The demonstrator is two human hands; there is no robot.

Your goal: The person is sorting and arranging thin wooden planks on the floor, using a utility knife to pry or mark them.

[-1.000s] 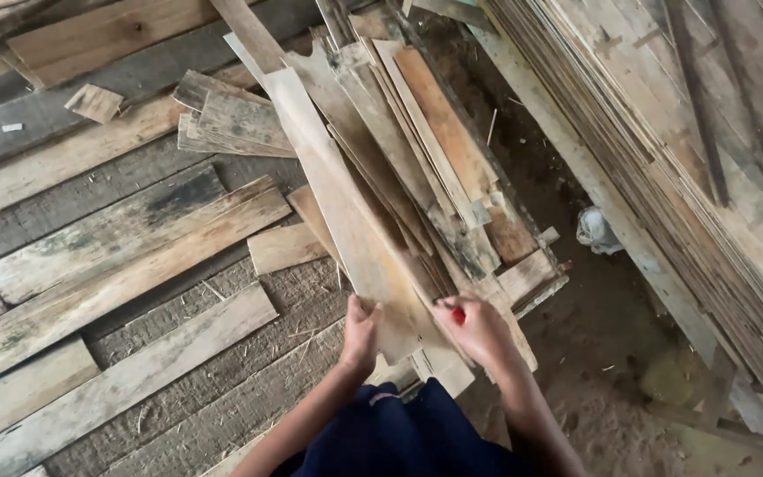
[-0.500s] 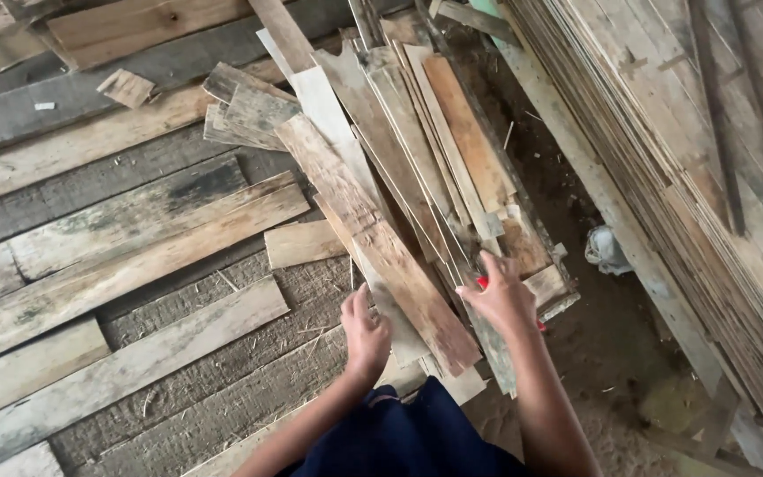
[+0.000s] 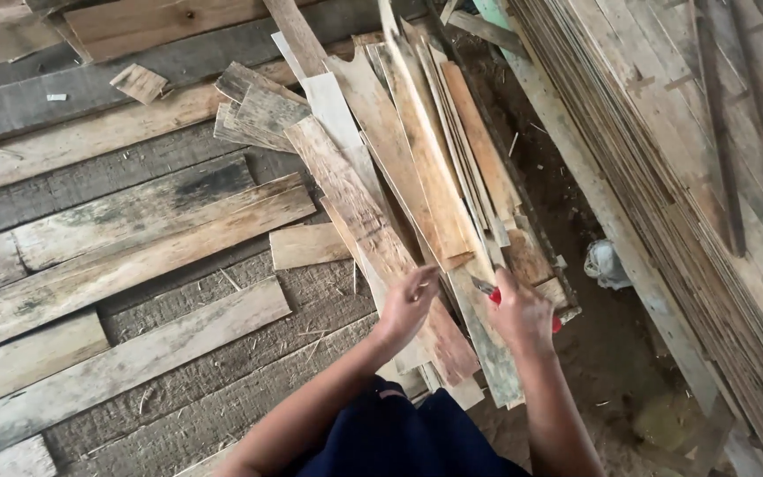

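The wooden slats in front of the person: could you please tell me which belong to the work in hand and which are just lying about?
In hand:
- left hand on the mottled slat
- right hand gripping a red-handled tool
- slat pile

Lying about:
- floor planks
- small offcut
- white scrap
- stacked strips

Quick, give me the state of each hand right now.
Left hand: open, fingers on the long weathered wooden slat.
Right hand: closed on a small red-handled tool.

Long weathered wooden slat (image 3: 373,230), flat atop the strip pile (image 3: 452,177)
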